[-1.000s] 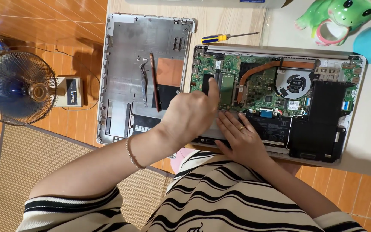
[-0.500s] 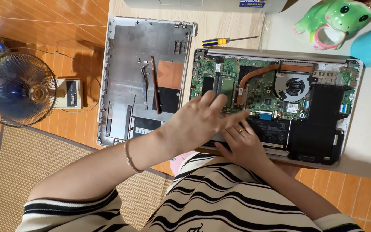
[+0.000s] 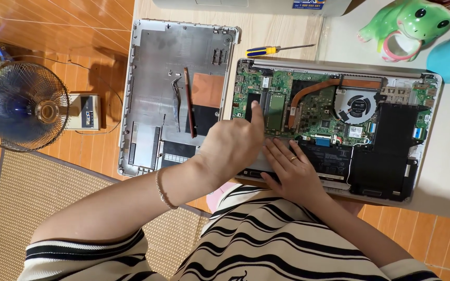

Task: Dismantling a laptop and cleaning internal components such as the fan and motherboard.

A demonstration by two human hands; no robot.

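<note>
Right now my left hand (image 3: 233, 145) sits over the opened laptop (image 3: 334, 127), its index finger stretched toward twelve o'clock with the tip pressing on the dark memory module (image 3: 254, 101) at the board's nine o'clock edge. The other fingers of that hand are curled loosely and grasp nothing. My right hand (image 3: 294, 174) lies flat, fingers spread and released, on the black battery (image 3: 329, 156) at the laptop's six o'clock side, steadying the chassis.

The laptop rests on the worktop (image 3: 282, 31) with its green board, copper heat pipe (image 3: 313, 91) and round fan (image 3: 358, 104) exposed. The removed bottom cover (image 3: 157, 67) lies just beside it at nine o'clock, overhanging the worktop's edge, and a yellow-and-blue screwdriver (image 3: 272, 50) lies near the board at twelve o'clock.

To do this well, I judge I should press with the fingertip pad only, evenly and straight down on the module, keep clear of the bare components beside it, and let the flat hand hold the chassis still so nothing slides.
</note>
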